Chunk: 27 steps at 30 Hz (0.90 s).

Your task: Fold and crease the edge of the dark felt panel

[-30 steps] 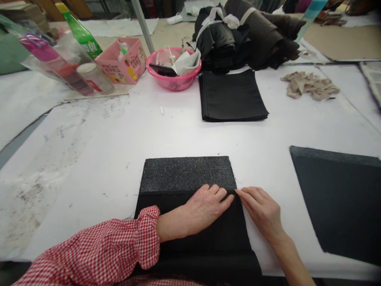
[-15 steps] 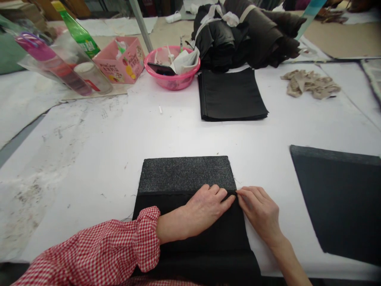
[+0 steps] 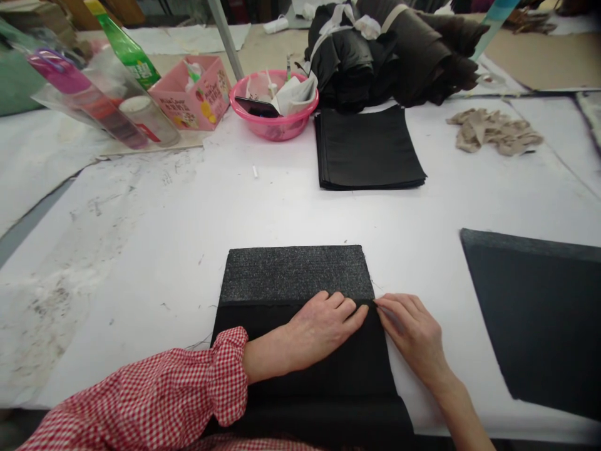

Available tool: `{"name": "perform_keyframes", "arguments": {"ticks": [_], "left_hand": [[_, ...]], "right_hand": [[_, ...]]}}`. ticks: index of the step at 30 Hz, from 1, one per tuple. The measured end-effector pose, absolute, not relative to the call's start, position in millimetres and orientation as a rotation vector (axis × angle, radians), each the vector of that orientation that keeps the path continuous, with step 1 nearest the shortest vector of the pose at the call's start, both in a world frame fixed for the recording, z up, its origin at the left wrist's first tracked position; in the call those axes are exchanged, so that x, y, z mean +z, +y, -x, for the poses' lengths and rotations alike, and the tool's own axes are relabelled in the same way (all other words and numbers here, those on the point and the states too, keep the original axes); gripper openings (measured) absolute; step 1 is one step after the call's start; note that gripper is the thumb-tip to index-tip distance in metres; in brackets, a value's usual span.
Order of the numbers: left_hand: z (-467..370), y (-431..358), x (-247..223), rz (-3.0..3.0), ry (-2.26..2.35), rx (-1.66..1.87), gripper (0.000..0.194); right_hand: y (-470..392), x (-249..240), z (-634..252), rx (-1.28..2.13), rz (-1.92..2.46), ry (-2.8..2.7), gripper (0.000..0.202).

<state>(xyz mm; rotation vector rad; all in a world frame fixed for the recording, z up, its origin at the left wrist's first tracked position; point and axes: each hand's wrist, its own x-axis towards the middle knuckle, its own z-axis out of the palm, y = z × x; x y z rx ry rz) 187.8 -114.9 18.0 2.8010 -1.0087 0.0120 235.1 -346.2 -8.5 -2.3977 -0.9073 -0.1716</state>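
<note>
A black fabric piece (image 3: pixel 300 382) lies at the table's front edge, with a speckled dark grey band (image 3: pixel 295 274) across its far end. My left hand (image 3: pixel 323 326) rests palm down on the black fabric just below the band, fingers curled and pressed along the seam. At the seam's right end, my right hand (image 3: pixel 413 332) pinches the fabric's edge between thumb and index finger. The two hands are close together but apart.
Another black piece with a grey band (image 3: pixel 539 313) lies at the right. Behind are a stack of black fabric (image 3: pixel 369 150), a pink basin (image 3: pixel 275 125), a pink box (image 3: pixel 195 97), bottles, dark bundles (image 3: pixel 389 53) and beige scraps (image 3: pixel 493 130).
My left hand has shifted very slightly left, away from the right hand. My right hand keeps its pinch at the edge. The whole view has moved slightly.
</note>
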Motion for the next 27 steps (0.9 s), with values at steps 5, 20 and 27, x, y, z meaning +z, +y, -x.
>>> {"name": "perform_keyframes", "arguments": {"ticks": [5, 20, 27], "left_hand": [[-188.5, -115.1, 15.7, -2.808, -1.027, -0.004, 0.035], [-192.5, -115.3, 15.4, -2.801, -1.103, 0.05, 0.03], [-195.4, -114.4, 19.3, -2.804, -1.12, -0.01, 0.031]], "right_hand": [[-352.4, -8.8, -235.2, -0.14, 2.367, -0.915, 0.031], [-345.6, -9.5, -228.9, -0.278, 2.423, -0.951, 0.029], [-348.3, -11.2, -226.6, -0.272, 2.458, -0.993, 0.03]]}}
